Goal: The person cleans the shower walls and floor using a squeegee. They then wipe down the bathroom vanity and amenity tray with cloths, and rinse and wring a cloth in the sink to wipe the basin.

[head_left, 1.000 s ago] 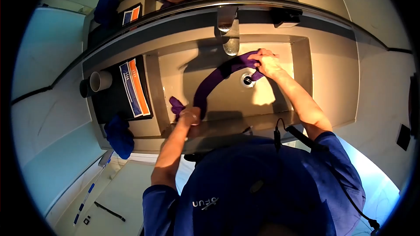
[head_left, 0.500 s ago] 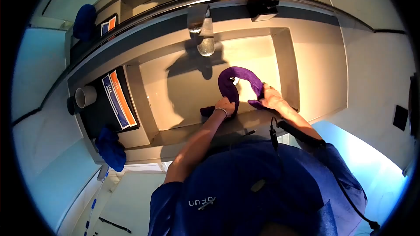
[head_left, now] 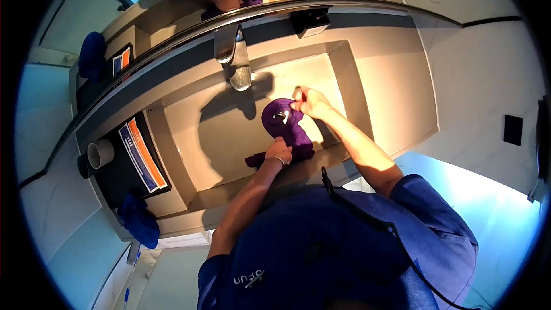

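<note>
A purple cloth (head_left: pixel 296 137) lies bunched and curved in the sink (head_left: pixel 221 149), around the drain (head_left: pixel 281 116), which shows through its loop. My left hand (head_left: pixel 279 150) is closed on the cloth near the sink's front wall, and one end of the cloth sticks out to the left of it. My right hand (head_left: pixel 310 103) is at the upper right edge of the loop, its fingers curled and partly apart at the cloth; whether they grip it is unclear.
The faucet (head_left: pixel 240 74) reaches over the sink from behind. To the left sit a black tray (head_left: pixel 109 186) with printed cards (head_left: pixel 142 155), a cup (head_left: pixel 101 154) and a blue cloth (head_left: pixel 138 221). A black box (head_left: pixel 310 22) stands behind the sink, below the mirror.
The purple cloth has gone from a long arc to a compact bunch around the drain. My left hand has come rightward with it; my right hand has lifted from the cloth's right end to the loop's top.
</note>
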